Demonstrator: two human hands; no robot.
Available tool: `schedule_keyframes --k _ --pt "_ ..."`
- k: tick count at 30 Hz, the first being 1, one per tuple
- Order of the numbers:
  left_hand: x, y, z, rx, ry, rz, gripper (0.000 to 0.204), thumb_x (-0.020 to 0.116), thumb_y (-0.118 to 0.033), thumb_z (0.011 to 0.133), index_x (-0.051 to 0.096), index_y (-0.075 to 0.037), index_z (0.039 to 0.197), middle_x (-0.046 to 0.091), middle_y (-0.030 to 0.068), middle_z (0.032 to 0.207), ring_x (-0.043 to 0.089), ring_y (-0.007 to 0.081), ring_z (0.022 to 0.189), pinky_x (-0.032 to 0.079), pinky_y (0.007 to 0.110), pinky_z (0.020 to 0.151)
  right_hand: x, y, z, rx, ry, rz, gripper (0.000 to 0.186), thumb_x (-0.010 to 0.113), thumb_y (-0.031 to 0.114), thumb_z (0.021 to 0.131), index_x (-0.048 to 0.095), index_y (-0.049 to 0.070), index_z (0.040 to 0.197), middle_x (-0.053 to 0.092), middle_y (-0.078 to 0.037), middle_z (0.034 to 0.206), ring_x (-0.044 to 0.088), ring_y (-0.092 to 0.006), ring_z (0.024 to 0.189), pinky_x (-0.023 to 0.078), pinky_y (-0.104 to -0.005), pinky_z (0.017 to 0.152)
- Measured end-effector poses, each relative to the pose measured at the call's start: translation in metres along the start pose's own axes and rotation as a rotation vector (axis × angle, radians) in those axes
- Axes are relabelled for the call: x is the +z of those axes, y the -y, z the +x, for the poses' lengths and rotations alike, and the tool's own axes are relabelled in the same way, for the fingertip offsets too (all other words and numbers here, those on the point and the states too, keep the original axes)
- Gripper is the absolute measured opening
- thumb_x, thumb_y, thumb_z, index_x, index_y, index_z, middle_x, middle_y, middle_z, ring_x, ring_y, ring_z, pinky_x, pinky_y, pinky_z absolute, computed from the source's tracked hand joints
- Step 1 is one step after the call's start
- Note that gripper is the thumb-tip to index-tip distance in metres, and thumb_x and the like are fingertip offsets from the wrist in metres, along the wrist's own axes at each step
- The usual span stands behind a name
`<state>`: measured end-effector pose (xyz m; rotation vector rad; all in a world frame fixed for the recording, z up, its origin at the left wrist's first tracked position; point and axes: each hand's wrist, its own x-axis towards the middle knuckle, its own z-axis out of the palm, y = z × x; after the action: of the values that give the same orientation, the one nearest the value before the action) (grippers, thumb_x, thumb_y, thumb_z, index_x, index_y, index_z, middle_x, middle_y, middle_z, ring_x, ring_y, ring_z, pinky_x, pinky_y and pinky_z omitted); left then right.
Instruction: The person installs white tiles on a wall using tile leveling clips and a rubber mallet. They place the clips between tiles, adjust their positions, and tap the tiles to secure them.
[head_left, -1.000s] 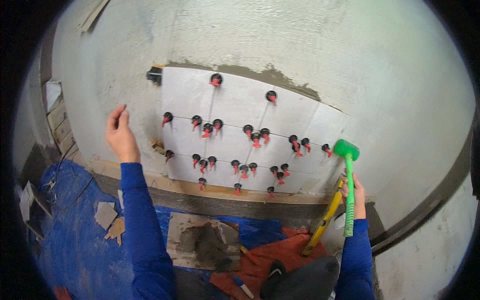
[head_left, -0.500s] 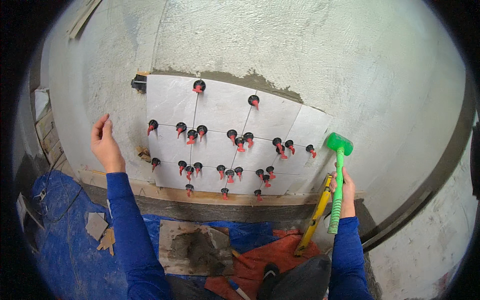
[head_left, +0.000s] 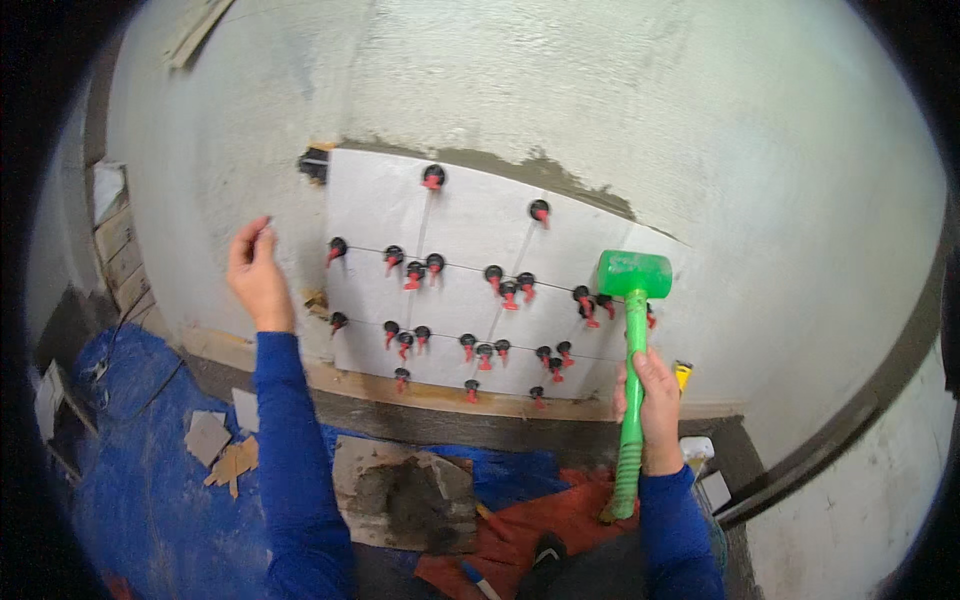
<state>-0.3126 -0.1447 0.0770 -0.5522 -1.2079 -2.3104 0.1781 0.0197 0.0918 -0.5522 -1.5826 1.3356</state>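
My right hand (head_left: 657,405) is closed round the handle of a green mallet (head_left: 636,274), held upright in front of the tiles' right side. Off the left edge of the tiles, my raised left hand (head_left: 262,280) has thumb and forefinger pinched together; a tiny dark bit shows at the tips, too small to name. Grey wall tiles (head_left: 375,205) sit in rows on the wall. Along their joints stand several black tile levelling clips (head_left: 509,291) with red handles. The mallet's head hides part of the rightmost clips.
A yellow spirit level (head_left: 683,375) is mostly hidden behind my right hand. Below the wall, a mortar-smeared board (head_left: 400,495) lies by a blue tarp (head_left: 160,500) and a red cloth (head_left: 515,535). Tile offcuts (head_left: 206,438) rest at left. Grey mortar (head_left: 540,172) borders the tiles' top.
My view has shifted, so the tiles now appear further right. The mallet and right hand have moved left across the tiles' right side. My left hand stays raised and pinched.
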Motion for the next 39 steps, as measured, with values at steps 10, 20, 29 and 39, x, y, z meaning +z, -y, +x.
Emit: schedule_keyframes --k 10,20,29,39 --pt "0.006 -0.01 -0.007 0.024 0.002 0.023 0.018 0.068 -0.007 0.094 0.076 -0.002 0.109 0.071 0.0031 0.103 0.06 0.0114 0.091 0.049 0.028 0.084 0.112 -0.037 -0.006 -0.074 -0.201 0.21 0.026 0.055 0.032 0.109 0.056 0.007 0.101 0.059 -0.002 0.079 0.056 -0.0125 0.051 0.046 -0.0284 0.043" --pt "-0.014 -0.011 0.003 -0.014 0.019 -0.002 0.019 0.067 -0.009 0.096 0.074 -0.001 0.113 0.071 0.0037 0.107 0.061 0.0121 0.098 0.048 0.027 0.091 0.121 -0.047 0.012 -0.009 -0.189 0.128 0.028 0.054 0.033 0.109 0.056 0.006 0.1 0.057 -0.002 0.077 0.057 -0.013 0.052 0.047 -0.029 0.044" --pt "-0.014 -0.002 0.006 0.049 -0.001 0.001 0.017 0.069 -0.007 0.094 0.076 -0.002 0.108 0.069 0.0033 0.104 0.06 0.0121 0.09 0.049 0.028 0.085 0.11 -0.052 0.021 -0.007 -0.192 0.113 0.027 0.055 0.033 0.109 0.057 0.007 0.103 0.061 -0.003 0.081 0.058 -0.0135 0.052 0.048 -0.0296 0.043" --pt "-0.002 -0.01 -0.008 0.031 -0.038 0.07 0.015 0.07 -0.006 0.089 0.078 -0.005 0.101 0.061 0.0035 0.093 0.057 0.0143 0.085 0.048 0.03 0.08 0.119 -0.047 0.019 -0.072 -0.252 0.133 0.026 0.055 0.033 0.109 0.057 0.007 0.107 0.058 -0.003 0.08 0.057 -0.0129 0.052 0.047 -0.0284 0.043"
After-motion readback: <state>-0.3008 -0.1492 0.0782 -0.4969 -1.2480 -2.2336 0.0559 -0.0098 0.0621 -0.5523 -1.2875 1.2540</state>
